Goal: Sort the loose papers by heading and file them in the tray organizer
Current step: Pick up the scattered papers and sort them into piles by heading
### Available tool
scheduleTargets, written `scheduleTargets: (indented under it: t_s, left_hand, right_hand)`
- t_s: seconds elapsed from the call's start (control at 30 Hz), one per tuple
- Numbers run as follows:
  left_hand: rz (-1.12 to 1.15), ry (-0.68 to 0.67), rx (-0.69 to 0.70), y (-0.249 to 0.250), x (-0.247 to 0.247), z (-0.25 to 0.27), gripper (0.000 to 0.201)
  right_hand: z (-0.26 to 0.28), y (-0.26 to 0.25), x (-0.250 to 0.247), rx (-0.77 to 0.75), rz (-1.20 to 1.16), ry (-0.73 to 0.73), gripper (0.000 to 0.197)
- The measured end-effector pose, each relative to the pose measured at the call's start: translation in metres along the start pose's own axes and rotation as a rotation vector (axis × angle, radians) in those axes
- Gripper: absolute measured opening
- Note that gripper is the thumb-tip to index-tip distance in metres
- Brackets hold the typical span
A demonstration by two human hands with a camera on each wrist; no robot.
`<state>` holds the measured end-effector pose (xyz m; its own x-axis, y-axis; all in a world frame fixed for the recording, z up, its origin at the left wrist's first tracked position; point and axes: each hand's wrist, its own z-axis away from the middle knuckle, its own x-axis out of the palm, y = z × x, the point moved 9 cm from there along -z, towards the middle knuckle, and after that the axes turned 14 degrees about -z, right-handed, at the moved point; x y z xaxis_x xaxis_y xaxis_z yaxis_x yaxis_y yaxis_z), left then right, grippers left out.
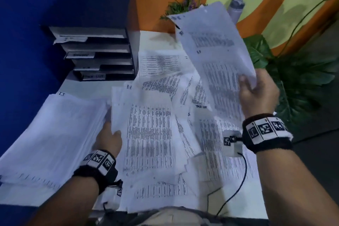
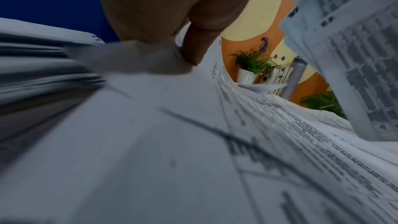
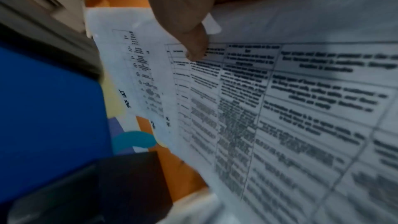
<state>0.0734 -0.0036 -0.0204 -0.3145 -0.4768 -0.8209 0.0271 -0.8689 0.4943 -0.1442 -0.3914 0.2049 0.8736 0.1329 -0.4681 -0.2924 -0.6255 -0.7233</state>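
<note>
- Your right hand (image 1: 256, 90) pinches a few printed sheets (image 1: 216, 55) by their near lower corner, thumb curled over the front face, and lifts them clear of the desk (image 1: 157, 39).
- The lifted sheets run long-axis away from you, leaning up and left from the grip; their handwritten heading edge is the far end, toward the wall.
- Your left hand (image 1: 110, 138) lies low between the sorted stack (image 1: 51, 134) marked "I.T." and the loose papers (image 1: 152, 134); the left wrist view shows its thumb pinching the edge of a loose sheet.
- The tray organizer (image 1: 99, 55) stands at the desk's far left corner, labelled slots facing you, well apart from both hands.
- The organizer lies left and forward of your right-hand grip, across the loose spread; your left hand is the nearer to it.
- By my judgement the coming move hinges on that far heading: read it, then carry the sheets leftward.
</note>
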Motion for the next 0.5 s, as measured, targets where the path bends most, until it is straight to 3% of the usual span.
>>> scheduleTargets:
  t_s: [0.1, 0.23, 0.33, 0.4, 0.43, 0.5]
  left_hand:
    - [0.020, -0.014, 0.020, -0.001, -0.004, -0.003, 0.059]
    - [0.141, -0.163, -0.037, -0.011, 0.017, -0.004, 0.054]
    - [0.261, -0.323, -0.142, -0.030, 0.044, -0.003, 0.097]
    - [0.340, -0.381, -0.246, -0.031, 0.053, 0.006, 0.108]
    - [0.298, -0.394, -0.202, -0.020, 0.048, 0.012, 0.097]
    - [0.193, -0.299, -0.122, -0.017, 0.039, 0.013, 0.070]
  right_hand:
    - [-0.004, -0.003, 0.011, 0.109, -0.187, -0.098, 0.024]
    - [0.043, 0.033, 0.070, 0.497, -0.401, -0.292, 0.065]
    - [0.116, 0.047, 0.114, 0.726, -0.366, -0.527, 0.048]
    - [0.158, 0.053, 0.135, 0.746, -0.271, -0.676, 0.035]
    - [0.172, 0.051, 0.144, 0.701, -0.222, -0.758, 0.027]
    - [0.180, 0.061, 0.157, 0.560, -0.060, -0.829, 0.028]
